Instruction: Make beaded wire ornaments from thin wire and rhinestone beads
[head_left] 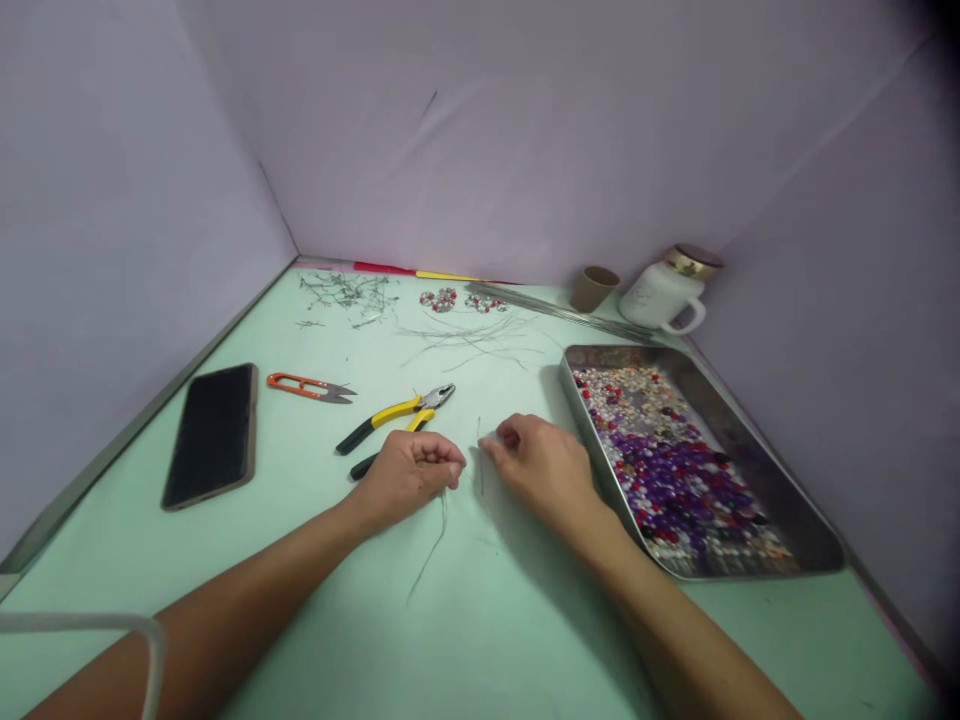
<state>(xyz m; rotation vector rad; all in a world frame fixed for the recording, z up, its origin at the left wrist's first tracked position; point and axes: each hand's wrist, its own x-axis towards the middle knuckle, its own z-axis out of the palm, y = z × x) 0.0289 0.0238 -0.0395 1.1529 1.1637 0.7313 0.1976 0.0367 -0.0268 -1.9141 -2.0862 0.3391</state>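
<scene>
Forearms reach in from the near edge and meet at the middle of the pale green table (300, 560). The left hand (412, 475) is curled shut, knuckles up, pinching thin grey wire strands (429, 555) that trail toward the near side. The right hand (541, 465), just to its right, pinches a short thin wire piece (480, 462) between its fingertips. Yellow-handled pliers (396, 418) lie just beyond the left hand, partly hidden by it. A steel tray of mixed beads (739, 430) sits close on the right.

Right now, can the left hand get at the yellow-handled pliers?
Probably yes. The pliers lie just beyond the left hand, nothing between or on top. But the hand is closed on a thin wire, so it isn't free.
</scene>
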